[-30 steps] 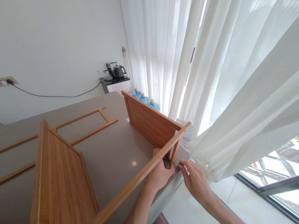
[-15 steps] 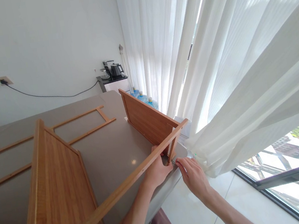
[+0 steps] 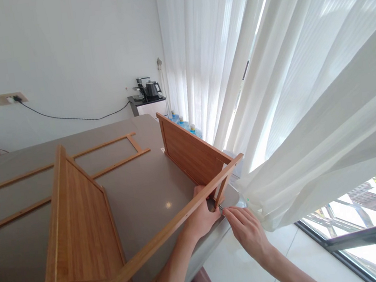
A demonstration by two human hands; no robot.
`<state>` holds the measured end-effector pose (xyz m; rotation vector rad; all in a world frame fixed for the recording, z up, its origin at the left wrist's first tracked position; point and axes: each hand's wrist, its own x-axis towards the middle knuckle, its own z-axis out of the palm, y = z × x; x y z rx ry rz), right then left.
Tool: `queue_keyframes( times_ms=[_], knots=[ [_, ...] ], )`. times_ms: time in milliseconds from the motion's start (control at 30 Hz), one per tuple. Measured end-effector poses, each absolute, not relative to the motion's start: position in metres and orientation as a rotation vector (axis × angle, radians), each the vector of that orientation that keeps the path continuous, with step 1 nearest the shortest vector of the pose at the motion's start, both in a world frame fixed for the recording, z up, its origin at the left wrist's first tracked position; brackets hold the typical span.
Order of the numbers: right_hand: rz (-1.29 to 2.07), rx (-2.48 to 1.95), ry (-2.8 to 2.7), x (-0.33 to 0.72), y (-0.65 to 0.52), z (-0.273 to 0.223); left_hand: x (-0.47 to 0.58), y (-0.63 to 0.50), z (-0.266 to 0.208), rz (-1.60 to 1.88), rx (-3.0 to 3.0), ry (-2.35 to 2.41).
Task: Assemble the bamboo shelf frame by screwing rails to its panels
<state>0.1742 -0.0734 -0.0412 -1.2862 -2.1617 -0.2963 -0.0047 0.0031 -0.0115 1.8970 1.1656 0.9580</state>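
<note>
A wooden shelf frame point(image 3: 184, 213) stands on the table, with one upright panel point(image 3: 189, 152) at its right end and another panel point(image 3: 86, 231) at its left. My left hand point(image 3: 201, 216) reaches under the long rail and is closed around the lower corner by the right panel; some fingers are hidden behind the wood. Just to the right, my right hand point(image 3: 245, 224) pinches a small thin metal tool point(image 3: 221, 208), perhaps a hex key, against that corner. Its exact shape is too small to make out.
Behind the left panel, a ladder-like wooden side frame point(image 3: 121, 163) lies flat on the grey table point(image 3: 146, 194). A black kettle point(image 3: 152, 89) and several blue water bottles point(image 3: 183, 122) are past the far end. White curtains point(image 3: 277, 123) hang along the right.
The whole view has shifted slightly, so things appear further right. Both hands stay at the same corner, and my right hand's fingers have turned a little around the tool.
</note>
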Motion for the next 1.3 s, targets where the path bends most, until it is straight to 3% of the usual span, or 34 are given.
queue_keyframes(
  times_ms=[1300],
  knots=[
    [-0.287, -1.267, -2.253, 0.173, -0.073, -0.028, -0.003, 0.003, -0.005, 0.941, 1.855, 1.179]
  ],
)
